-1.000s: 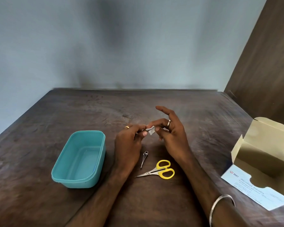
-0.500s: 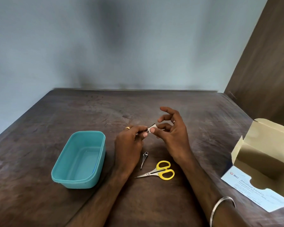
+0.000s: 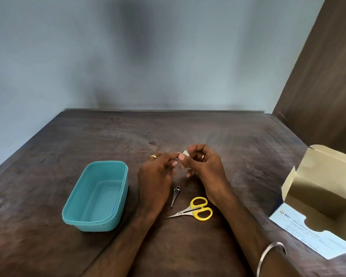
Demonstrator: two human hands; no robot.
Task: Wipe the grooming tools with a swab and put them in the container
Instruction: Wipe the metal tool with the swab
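Right hand's (image 3: 205, 166) fingers now curled on swab (image 3: 185, 152) (left hand (image 3: 156, 174) pinching tool).

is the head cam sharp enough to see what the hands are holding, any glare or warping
Head view: wide-angle bending at the table edges; soft focus, so the small pale swab between left hand and right hand is barely resolved; no glare, only a dark smudge on the wall.

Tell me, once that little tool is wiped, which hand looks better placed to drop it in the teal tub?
Probably the left hand. It pinches the small metal tool and sits beside the teal tub, while the right hand holds the swab farther away.
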